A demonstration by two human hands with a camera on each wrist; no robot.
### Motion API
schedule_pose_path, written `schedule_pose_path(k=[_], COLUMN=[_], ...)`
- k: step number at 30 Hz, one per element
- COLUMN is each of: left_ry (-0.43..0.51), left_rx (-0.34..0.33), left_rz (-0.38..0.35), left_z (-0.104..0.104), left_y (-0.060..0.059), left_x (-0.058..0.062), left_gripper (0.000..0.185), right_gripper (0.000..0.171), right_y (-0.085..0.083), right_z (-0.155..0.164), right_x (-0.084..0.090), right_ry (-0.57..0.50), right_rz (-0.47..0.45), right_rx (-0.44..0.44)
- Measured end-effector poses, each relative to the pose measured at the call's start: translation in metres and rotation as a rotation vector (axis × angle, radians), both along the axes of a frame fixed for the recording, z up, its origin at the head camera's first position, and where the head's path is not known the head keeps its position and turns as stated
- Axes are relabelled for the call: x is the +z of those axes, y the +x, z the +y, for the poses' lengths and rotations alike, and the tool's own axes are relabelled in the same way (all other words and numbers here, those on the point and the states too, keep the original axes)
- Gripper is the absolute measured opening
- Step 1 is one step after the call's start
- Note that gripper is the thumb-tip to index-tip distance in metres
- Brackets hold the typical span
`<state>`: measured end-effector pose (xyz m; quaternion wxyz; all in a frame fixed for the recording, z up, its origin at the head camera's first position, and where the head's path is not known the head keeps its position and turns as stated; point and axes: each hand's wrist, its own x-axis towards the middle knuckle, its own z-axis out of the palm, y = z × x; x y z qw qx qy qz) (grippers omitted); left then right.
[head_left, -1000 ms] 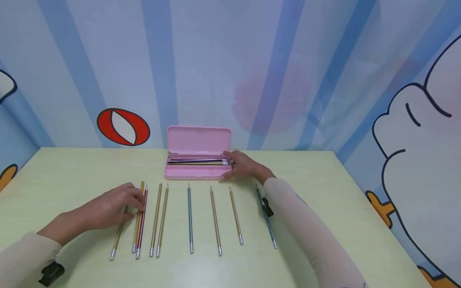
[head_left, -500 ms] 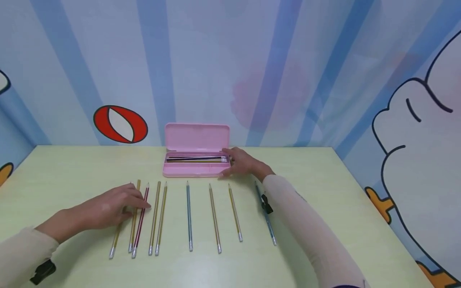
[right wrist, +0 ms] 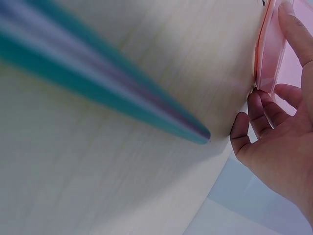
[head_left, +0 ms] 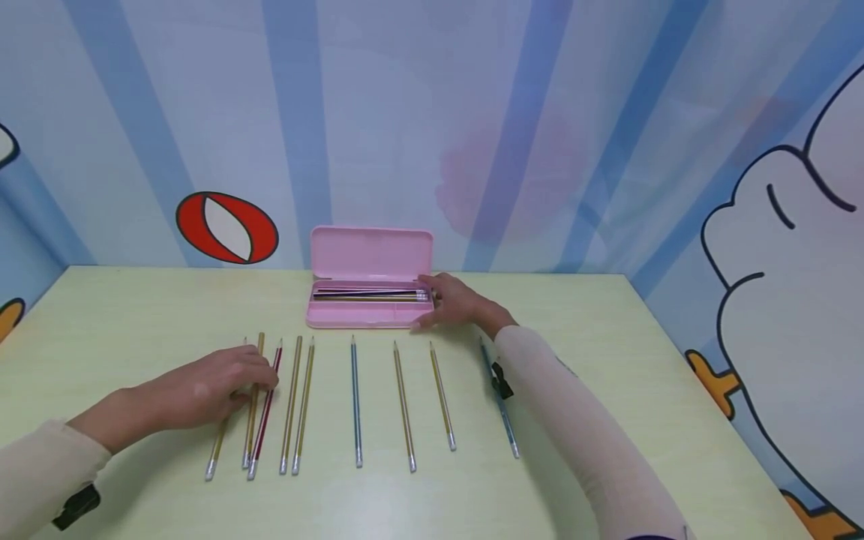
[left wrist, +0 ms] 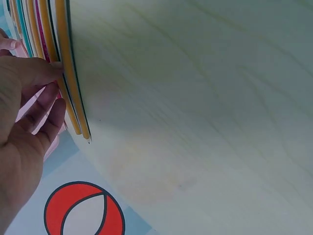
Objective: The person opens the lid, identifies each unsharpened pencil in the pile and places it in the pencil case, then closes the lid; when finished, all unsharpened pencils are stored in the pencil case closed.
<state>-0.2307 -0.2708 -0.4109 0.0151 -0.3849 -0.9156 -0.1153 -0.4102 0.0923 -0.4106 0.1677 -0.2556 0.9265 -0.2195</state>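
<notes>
My left hand (head_left: pixel 216 382) reaches over the left end of a row of pencils on the table, fingers loosely bent. Below its thumb and fingers lie a gold pencil (head_left: pixel 250 427) and a red pencil (head_left: pixel 262 427). In the left wrist view the thumb touches a gold pencil, while the index finger is mostly hidden. Partly under that palm is the leftmost gold pencil (head_left: pixel 216 454). At the back, my right hand (head_left: pixel 455 301) grips the right end of a pink pencil case (head_left: pixel 351 315), thumb in front and fingers behind. The case stands open with several pencils inside.
Rightward lie two gold pencils (head_left: pixel 290 409) close together, a blue pencil (head_left: pixel 355 405), more gold ones, and a teal pencil (head_left: pixel 499 397) beside my right sleeve (head_left: pixel 567 405). The case's raised lid (head_left: pixel 371 251) stands near the curtain (head_left: pixel 378 112) behind the table.
The red pencil has slid right and tilted away from the gold one beside it. My left fingers reached out over it, then drew back slightly. My right hand stays on the case.
</notes>
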Motion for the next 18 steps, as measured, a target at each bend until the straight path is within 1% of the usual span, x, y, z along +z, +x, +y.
schedule_pose_path(k=[3,5,12,15,18], left_ry=[-0.009,-0.018,-0.023,-0.054,-0.114], left_rx=[0.011,0.007,-0.064,-0.08,-0.119], left_rz=[-0.028,-0.031,0.037,0.051,0.111], left_z=[0.0011,0.0015,0.0027,0.004,0.0058], left_y=[0.0012,0.0014,-0.0001,0.0002,0.0009], left_x=[0.0011,0.0013,-0.0016,-0.0017,-0.0008], left_gripper=[0.038,0.039,0.037,0.036,0.042], right_gripper=[0.101,0.101,0.101,0.102,0.102], right_y=[-0.0004,-0.0001,0.0014,0.0012,0.0011], right_z=[-0.0002,-0.0003,0.0001,0.0003,0.0004], right_x=[-0.0012,-0.0011,0.0013,0.0011,0.0014], right_ry=[0.007,0.01,-0.001,-0.002,-0.005], right_rz=[0.002,0.001,0.002,-0.003,-0.006], right_rx=[0.001,0.0,0.006,0.004,-0.003])
